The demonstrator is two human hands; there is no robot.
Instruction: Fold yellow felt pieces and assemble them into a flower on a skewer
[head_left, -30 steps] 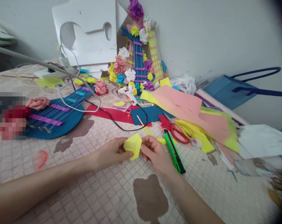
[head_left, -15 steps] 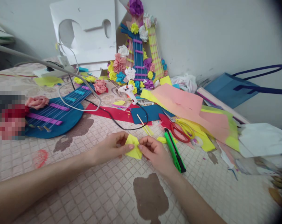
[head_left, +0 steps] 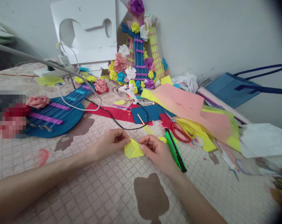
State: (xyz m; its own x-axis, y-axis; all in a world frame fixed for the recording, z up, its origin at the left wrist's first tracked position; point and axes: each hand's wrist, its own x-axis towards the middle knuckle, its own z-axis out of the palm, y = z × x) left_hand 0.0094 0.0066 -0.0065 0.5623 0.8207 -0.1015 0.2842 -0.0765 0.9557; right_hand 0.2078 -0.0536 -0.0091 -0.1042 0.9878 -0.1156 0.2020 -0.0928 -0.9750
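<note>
A small folded piece of yellow paper is held between my two hands, low over the tablecloth. My left hand pinches its upper left edge between thumb and fingers. On the other side, my right hand pinches its right edge, fingers curled. Close by on the right lies a green utility knife, with red-handled scissors and a roll of tape past it. Beyond my hands a thin pale stick rests on scraps of yellow paper.
A blue paper guitar lies at left. A white glue gun stands mid-table, its black cord looping toward me. Decorated guitars lean on the wall. Coloured sheets and a blue bag are at right.
The yellow paper has turned and opened wider between my hands. My left thumb has shifted from its face up to its upper left edge.
</note>
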